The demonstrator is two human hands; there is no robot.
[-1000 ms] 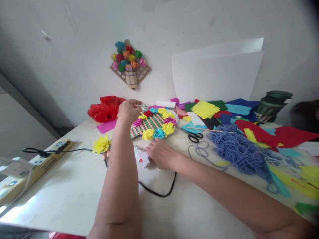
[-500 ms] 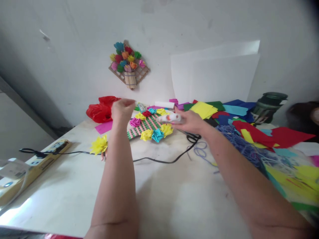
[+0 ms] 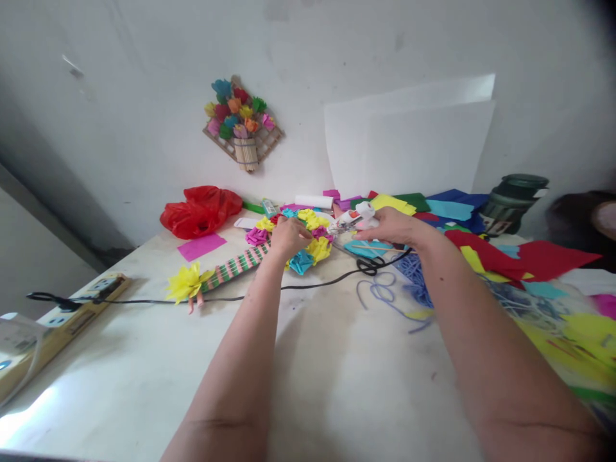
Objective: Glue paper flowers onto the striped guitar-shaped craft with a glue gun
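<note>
In my right hand point(image 3: 389, 228) is a white glue gun point(image 3: 353, 218), its nozzle pointing left, with the black cord running off below my wrist. My left hand point(image 3: 291, 236) is over the right end of a paper-flower craft piece, its fingers bent together among the flowers. What they pinch, if anything, is hidden. The piece has a long strip point(image 3: 235, 266) woven in green and pink, a yellow flower point(image 3: 188, 282) at its left end, and a cluster of yellow, blue, magenta and red flowers point(image 3: 317, 249) at its right end.
Black-handled scissors point(image 3: 369, 265) and blue-purple yarn point(image 3: 416, 276) lie right of the flowers. Coloured sheets point(image 3: 524, 260) and a dark bottle point(image 3: 514, 204) are farther right. A red plastic bag point(image 3: 199, 212) sits back left. The cord crosses the table to a power strip point(image 3: 96, 305).
My left hand has moved right and down onto the flower cluster, uncovering the woven strip. My right hand has drawn the glue gun right, away from the flowers.
</note>
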